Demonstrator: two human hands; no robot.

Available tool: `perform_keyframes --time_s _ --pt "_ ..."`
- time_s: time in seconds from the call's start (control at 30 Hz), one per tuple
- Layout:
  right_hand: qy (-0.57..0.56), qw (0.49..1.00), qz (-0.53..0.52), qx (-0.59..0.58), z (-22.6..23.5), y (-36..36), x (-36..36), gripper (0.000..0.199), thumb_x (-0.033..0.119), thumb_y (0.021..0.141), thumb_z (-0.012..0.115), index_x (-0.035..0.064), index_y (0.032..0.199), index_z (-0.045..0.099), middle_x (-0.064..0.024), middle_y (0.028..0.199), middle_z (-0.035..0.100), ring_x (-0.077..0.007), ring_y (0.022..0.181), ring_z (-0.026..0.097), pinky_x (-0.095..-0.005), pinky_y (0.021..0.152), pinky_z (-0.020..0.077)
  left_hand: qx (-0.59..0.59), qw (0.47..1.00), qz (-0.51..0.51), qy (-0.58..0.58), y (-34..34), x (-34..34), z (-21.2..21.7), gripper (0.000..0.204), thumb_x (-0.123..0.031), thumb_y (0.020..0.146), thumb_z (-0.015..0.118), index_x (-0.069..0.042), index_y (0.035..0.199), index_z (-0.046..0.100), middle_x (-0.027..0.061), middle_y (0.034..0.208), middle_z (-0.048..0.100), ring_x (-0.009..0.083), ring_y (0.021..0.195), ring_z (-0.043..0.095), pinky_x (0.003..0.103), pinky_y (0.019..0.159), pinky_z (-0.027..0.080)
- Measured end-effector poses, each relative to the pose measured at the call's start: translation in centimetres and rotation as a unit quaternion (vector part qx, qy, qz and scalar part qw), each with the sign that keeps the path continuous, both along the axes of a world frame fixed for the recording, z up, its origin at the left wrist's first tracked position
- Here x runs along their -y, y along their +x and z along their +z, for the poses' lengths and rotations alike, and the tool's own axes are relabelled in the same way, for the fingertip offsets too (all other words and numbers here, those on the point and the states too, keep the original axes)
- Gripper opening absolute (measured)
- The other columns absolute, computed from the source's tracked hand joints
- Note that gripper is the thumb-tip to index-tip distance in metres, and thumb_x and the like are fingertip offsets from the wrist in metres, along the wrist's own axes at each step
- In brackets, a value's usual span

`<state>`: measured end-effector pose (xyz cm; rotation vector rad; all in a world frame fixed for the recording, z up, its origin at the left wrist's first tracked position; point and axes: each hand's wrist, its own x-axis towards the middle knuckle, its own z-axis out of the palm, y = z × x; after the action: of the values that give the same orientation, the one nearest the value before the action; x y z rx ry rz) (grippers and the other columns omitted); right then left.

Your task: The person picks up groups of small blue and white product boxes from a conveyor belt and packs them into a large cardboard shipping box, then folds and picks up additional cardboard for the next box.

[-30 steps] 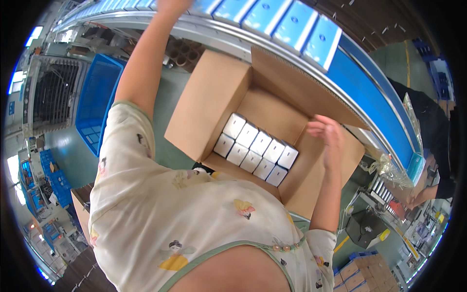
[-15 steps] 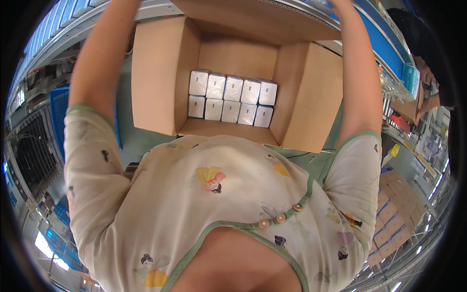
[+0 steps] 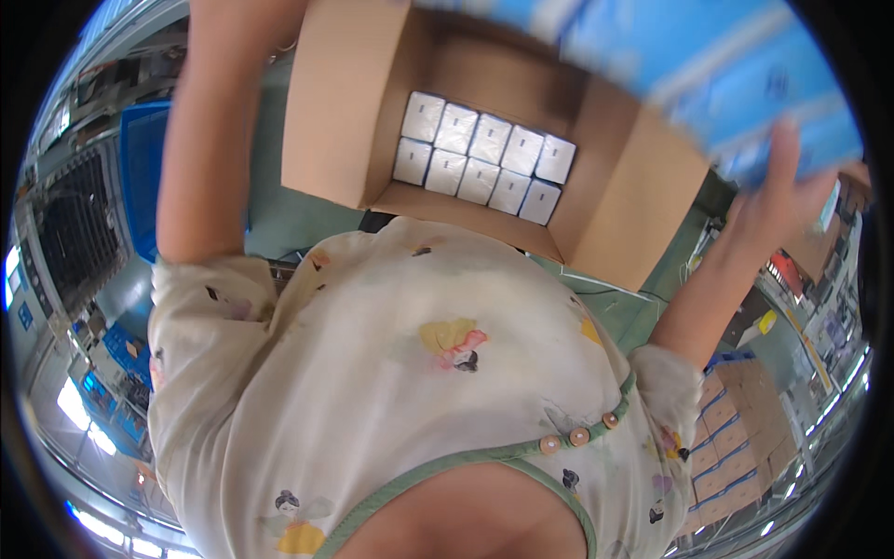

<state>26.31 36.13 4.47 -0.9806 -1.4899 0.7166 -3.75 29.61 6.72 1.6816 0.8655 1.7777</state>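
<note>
The blue packs (image 3: pixel 708 70) make a blurred, slanting row above the far right of the open carton (image 3: pixel 643 210). Your right hand (image 3: pixel 787 200) is at the row's right end, thumb apart from the fingers; you cannot tell whether it clamps. Even pressure there should keep the packs flush, and the carton's right flap needs care. Inside, white-ended packs (image 3: pixel 489 139) fill two rows of five. Your left forearm (image 3: pixel 209 158) runs past the upper edge, hiding the left hand's state. Leftward stands a blue crate (image 3: pixel 140 186).
</note>
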Motion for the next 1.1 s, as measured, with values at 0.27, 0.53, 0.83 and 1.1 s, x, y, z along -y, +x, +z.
perform_keyframes --time_s 0.27,0.53,0.83,1.1 --pt "-0.369 0.923 0.075 0.083 -11.2 3.0 8.2 0.064 0.024 0.069 0.076 -0.0023 0.116 0.041 -0.0109 0.103 0.055 -0.0170 0.090 0.054 -0.0293 0.080 0.0439 -0.287 0.806 0.190 -0.481 2.5 8.7 -11.6 0.087 -0.056 0.070 0.061 0.003 0.127 0.032 0.0202 0.104 0.059 0.0292 0.095 0.060 0.037 0.081 0.047" --pt "-0.512 0.587 0.160 0.607 -30.4 -1.8 -2.7 0.097 0.069 0.067 0.052 -0.0006 0.131 0.032 -0.0162 0.115 0.056 -0.0269 0.107 0.054 -0.0331 0.087 0.0427 -0.606 0.514 -0.024 -0.607 3.5 -1.4 -30.4 0.079 -0.070 0.077 0.032 -0.004 0.115 0.056 0.0131 0.108 0.060 0.0264 0.098 0.059 0.035 0.084 0.045" --pt "-0.519 0.582 0.419 0.464 -38.6 -6.2 -5.7 0.064 0.057 0.087 0.032 0.0106 0.129 0.042 -0.0101 0.138 0.035 -0.0283 0.128 0.030 -0.0330 0.104 0.0229 -0.442 0.597 -0.195 -0.640 2.4 -5.3 -38.4 0.056 -0.049 0.091 0.029 -0.008 0.126 0.047 0.0162 0.135 0.037 0.0312 0.124 0.035 0.037 0.103 0.027" --pt "-0.386 0.791 0.326 0.345 -26.2 -4.6 -5.3 0.055 0.047 0.087 0.045 0.0090 0.127 0.045 -0.0139 0.128 0.047 -0.0269 0.120 0.042 -0.0330 0.098 0.0330 -0.036 0.960 -0.071 -0.268 -16.7 -6.6 -7.8 0.041 -0.035 0.090 0.040 -0.003 0.111 0.055 0.0149 0.106 0.060 0.0306 0.095 0.058 0.042 0.089 0.042"
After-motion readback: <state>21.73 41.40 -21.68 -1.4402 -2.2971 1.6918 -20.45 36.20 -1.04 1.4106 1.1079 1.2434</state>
